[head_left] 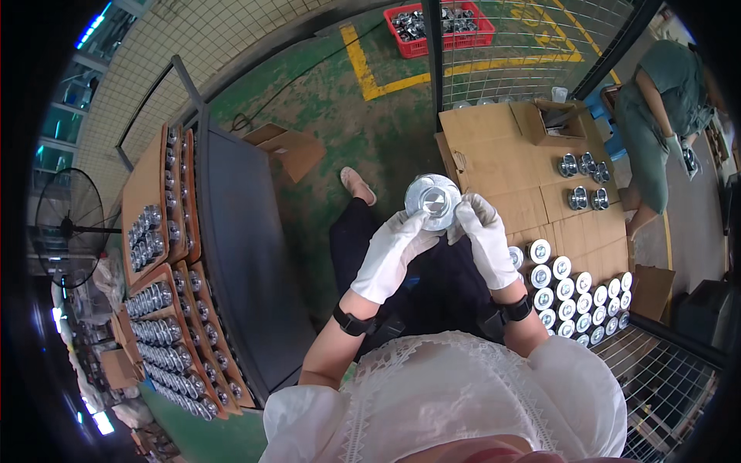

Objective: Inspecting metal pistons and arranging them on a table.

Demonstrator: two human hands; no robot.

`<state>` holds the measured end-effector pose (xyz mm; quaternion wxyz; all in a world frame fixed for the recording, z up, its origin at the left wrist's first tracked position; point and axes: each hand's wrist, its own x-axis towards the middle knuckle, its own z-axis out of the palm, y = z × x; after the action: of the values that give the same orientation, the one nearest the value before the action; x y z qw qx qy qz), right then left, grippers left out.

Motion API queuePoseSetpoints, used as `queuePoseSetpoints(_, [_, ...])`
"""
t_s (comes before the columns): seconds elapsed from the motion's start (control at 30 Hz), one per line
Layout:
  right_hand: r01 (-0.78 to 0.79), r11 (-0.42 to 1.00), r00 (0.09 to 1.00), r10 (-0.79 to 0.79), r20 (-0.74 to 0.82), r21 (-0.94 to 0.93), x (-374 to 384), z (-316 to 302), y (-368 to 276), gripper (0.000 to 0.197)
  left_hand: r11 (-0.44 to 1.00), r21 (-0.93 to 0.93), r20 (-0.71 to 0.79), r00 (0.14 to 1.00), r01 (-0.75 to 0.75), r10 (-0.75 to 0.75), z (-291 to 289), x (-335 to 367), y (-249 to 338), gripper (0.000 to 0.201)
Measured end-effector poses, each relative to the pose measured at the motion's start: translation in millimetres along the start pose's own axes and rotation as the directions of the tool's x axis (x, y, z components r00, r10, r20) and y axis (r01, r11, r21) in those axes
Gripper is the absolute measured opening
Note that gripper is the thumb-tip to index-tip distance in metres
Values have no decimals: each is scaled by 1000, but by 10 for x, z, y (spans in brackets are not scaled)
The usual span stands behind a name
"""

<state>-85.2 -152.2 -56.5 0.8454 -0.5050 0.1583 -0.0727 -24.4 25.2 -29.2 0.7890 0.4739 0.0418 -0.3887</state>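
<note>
Head view: nearest, a white blouse (463, 393) with lace trim is seen, and a dark band (353, 321) is worn on each wrist. Both hands are covered by white gloves. A round silvery part (434, 202) is held up between them, just left of the cardboard-topped table (494, 147). By the left hand (395, 251), the part is gripped at its lower left; the thumb is laid over the rim, the other fingers are curled beneath, and little gap is left. By the right hand (480, 231), the right edge is pinched narrowly between thumb and bent fingers; the exact contact of the hidden fingertips cannot be told.

On the table's near end, white-rimmed round parts (566, 289) are set in rows. Toward its right edge, silver cups (577, 198) are grouped, and an open carton (567, 139) is placed at its far end. Well left of the table, a dark grey bench (247, 239) is seen, with boards of metal cups (158, 297) stacked beyond it. Right of the table, a metal piece (689, 160) is held by a co-worker (652, 147). Past the table's far end, metal parts are heaped in a red crate (415, 48).
</note>
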Motion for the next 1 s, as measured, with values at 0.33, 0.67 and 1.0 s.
queuePoseSetpoints(0.33, [25,999,998,-23,-54,30,-78,-47,-5,14,993,-104,92,994,62,-53,32,124,-85,39])
queuePoseSetpoints(0.67, [17,993,992,-3,-123,119,-152,-219,31,21,998,56,23,1000,19,-20,214,319,-117,36])
queuePoseSetpoints(1.0, [-320,582,930,342,132,748,-61,-149,227,48,127,750,411,608,-649,679,708,175,38,47])
